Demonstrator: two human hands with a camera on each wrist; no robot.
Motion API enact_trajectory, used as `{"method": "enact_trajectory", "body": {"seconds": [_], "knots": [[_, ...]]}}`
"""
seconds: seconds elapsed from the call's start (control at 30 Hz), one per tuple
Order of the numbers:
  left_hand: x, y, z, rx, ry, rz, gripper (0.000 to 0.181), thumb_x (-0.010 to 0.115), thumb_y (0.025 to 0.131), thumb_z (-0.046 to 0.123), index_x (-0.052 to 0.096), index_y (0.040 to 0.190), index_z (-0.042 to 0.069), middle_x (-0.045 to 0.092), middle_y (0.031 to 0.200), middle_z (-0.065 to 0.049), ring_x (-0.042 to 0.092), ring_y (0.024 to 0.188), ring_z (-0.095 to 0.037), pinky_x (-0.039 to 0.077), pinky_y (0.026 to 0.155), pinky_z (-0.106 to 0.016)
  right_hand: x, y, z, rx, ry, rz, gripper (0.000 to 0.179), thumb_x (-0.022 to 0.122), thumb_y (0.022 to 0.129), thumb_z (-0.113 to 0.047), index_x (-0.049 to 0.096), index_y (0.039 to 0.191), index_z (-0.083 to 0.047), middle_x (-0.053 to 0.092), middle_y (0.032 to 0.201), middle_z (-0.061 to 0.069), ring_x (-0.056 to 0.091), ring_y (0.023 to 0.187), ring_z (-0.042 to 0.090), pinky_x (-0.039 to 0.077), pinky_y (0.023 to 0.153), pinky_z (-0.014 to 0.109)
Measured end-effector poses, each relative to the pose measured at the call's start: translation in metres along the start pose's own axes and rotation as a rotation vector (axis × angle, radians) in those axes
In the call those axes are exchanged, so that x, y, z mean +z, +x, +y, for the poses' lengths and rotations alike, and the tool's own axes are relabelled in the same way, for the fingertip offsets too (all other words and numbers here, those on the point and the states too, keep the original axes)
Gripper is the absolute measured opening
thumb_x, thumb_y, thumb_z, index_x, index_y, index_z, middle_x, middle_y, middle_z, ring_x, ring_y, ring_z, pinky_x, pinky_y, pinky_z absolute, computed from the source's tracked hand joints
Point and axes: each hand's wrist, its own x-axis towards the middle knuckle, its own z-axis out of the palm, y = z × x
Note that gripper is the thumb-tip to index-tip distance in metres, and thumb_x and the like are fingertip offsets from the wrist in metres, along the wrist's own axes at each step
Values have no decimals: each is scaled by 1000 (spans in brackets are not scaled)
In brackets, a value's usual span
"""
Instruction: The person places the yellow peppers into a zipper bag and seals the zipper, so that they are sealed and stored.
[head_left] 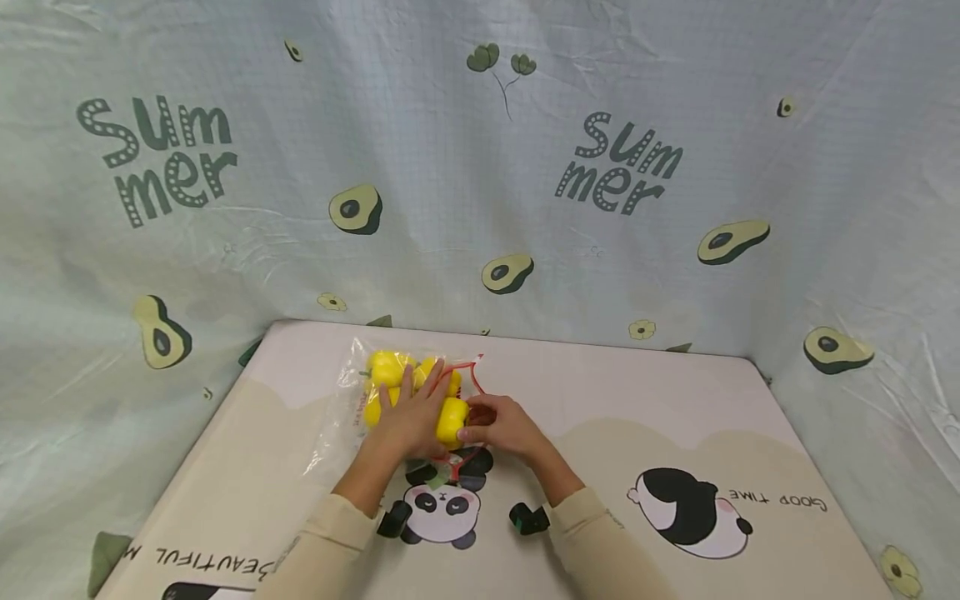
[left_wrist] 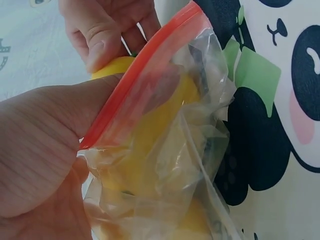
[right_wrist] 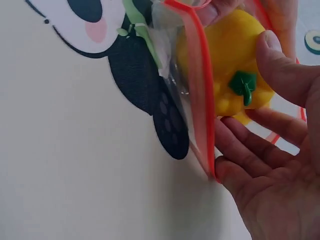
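A clear zip bag (head_left: 333,417) with a red zip edge (left_wrist: 145,70) lies on the table, several yellow toy bell peppers (head_left: 388,367) inside it. My left hand (head_left: 411,421) rests across the bag with its fingers spread; in the left wrist view its thumb reaches past the red edge into the mouth. My right hand (head_left: 506,425) holds one yellow bell pepper (right_wrist: 235,55) at the bag's mouth, thumb on one side and fingers below. That pepper's green stem (right_wrist: 243,85) faces the right palm. Plastic and the left hand partly hide the other peppers.
The table (head_left: 585,383) has a printed cover with a panda (head_left: 442,508) and a dog. Behind it hangs a pale curtain (head_left: 420,125) with avocado prints. Black wrist-worn pieces (head_left: 529,518) show beside both sleeves.
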Motion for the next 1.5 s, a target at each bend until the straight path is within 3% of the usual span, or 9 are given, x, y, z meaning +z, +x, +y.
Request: {"method": "enact_trajectory", "body": {"seconds": [0.2, 0.33, 0.63, 0.8, 0.93, 1.07, 1.2, 1.5], "knots": [[1, 0, 2, -2, -2, -16, 120, 94, 74, 30, 21, 168, 17, 5, 179, -3, -2, 163, -48, -2, 123, -79, 3, 1, 0, 15, -57, 70, 57, 85, 87, -33, 70, 135, -7, 77, 113, 9, 70, 97, 19, 63, 88, 34], [3, 1, 3, -10, -5, -22, 121, 94, 73, 28, 19, 168, 16, 2, 179, -2, -4, 163, -48, -4, 123, -79, 5, 4, -4, -1, -135, 62, 64, 84, 88, -41, 66, 141, -10, 77, 112, 7, 68, 95, 16, 62, 87, 31], [-1, 1, 5, -14, -27, -24, 124, 95, 72, 27, 18, 168, 15, 1, 179, -1, -5, 163, -47, -6, 124, -77, 7, 2, -7, -61, -50, 97, 55, 89, 83, -28, 71, 129, -4, 77, 119, 10, 73, 105, 23, 63, 96, 38], [2, 0, 5, -21, -35, -36, 125, 96, 71, 24, 17, 168, 15, 0, 179, -1, -7, 162, -48, -8, 123, -78, 14, 5, -9, -65, -153, 119, 60, 88, 83, -34, 70, 135, -7, 78, 124, 9, 74, 110, 24, 62, 96, 39], [5, 0, 4, -29, -42, -33, 125, 96, 70, 23, 19, 168, 15, 1, 179, -1, -6, 162, -49, -8, 123, -78, 16, 7, -13, -52, -201, 69, 65, 86, 85, -36, 66, 140, -8, 78, 123, 10, 74, 110, 24, 62, 94, 39], [7, 1, 3, -27, -47, -18, 125, 96, 70, 25, 20, 168, 15, 2, 179, -1, -4, 162, -50, -8, 123, -78, 14, 6, -13, -57, -159, 66, 62, 86, 86, -33, 67, 139, -7, 79, 119, 10, 75, 105, 23, 63, 92, 36], [6, 2, 5, -23, -46, -23, 124, 96, 72, 25, 19, 168, 15, 2, 179, 0, -5, 162, -49, -8, 123, -78, 14, 5, -11, -81, -121, 117, 56, 86, 86, -30, 70, 134, -6, 80, 114, 10, 77, 99, 21, 64, 85, 31], [5, 1, 8, -25, -39, -29, 123, 95, 72, 24, 19, 168, 15, 3, 179, -2, -5, 162, -50, -8, 123, -78, 15, 4, -12, -46, -134, 125, 55, 86, 86, -32, 71, 134, -9, 81, 114, 8, 75, 98, 19, 62, 82, 27]]}}
